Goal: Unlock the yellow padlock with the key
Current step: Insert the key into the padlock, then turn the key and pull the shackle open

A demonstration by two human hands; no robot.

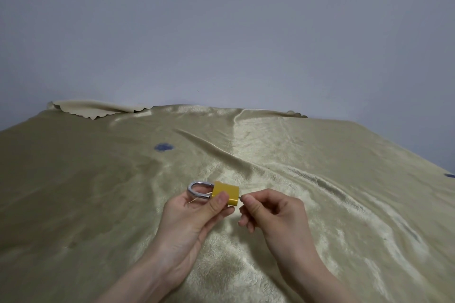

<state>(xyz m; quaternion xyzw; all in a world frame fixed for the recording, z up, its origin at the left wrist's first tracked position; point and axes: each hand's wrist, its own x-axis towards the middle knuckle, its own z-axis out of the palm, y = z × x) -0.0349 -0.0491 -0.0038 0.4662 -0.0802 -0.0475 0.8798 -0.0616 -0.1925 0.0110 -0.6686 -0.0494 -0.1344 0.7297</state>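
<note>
- The left hand (194, 216) is raised palm-up, the forearm running in from the lower left; its thumb presses on the near face of the yellow padlock (226, 193) and the other fingers curl underneath, gripping the body.
- The right hand (273, 214) sits just right of the padlock, forearm entering from the lower right, wrist slightly bent.
- Its thumb and forefinger pinch together at the padlock's right end, on the thin metal key (240, 196) (only a sliver shows between fingertips and lock).
- The remaining right fingers are folded loosely toward the palm, below the pinch.
- The two hands are close, almost touching below the padlock.
</note>
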